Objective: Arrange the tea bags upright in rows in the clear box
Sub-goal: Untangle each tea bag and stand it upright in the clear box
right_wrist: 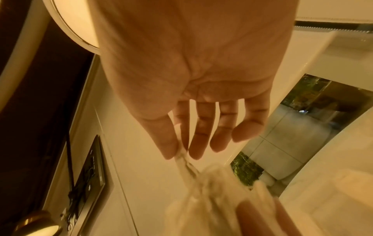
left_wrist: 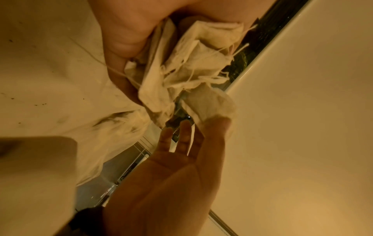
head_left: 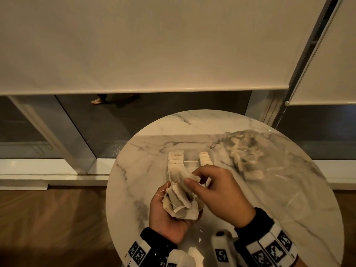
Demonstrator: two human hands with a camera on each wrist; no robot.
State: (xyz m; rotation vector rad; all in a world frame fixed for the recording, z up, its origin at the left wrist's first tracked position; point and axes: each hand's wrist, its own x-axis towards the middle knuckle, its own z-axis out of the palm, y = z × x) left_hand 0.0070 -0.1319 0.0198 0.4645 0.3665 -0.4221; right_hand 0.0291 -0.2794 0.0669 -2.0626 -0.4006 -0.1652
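My left hand [head_left: 169, 214] cups a bunch of crumpled tea bags [head_left: 180, 203] with loose strings, near the front of the round marble table [head_left: 279, 218]. My right hand [head_left: 217, 191] reaches over from the right and pinches one tea bag [head_left: 189, 177] from the bunch between thumb and forefinger; its other fingers stay loosely straight. The left wrist view shows the bunch of tea bags [left_wrist: 181, 63] in my palm and the pinched bag [left_wrist: 210, 103]. Just beyond my hands stands the clear box [head_left: 190, 160], with a row of upright tea bags [head_left: 175, 159] on its left side and another row [head_left: 205, 158] on its right.
A clear plastic bag [head_left: 248, 153] holding more tea bags lies at the table's back right. The table edge curves close on the left, with wooden floor below. A window blind and glass panels stand behind the table. Small paper scraps lie by my wrists.
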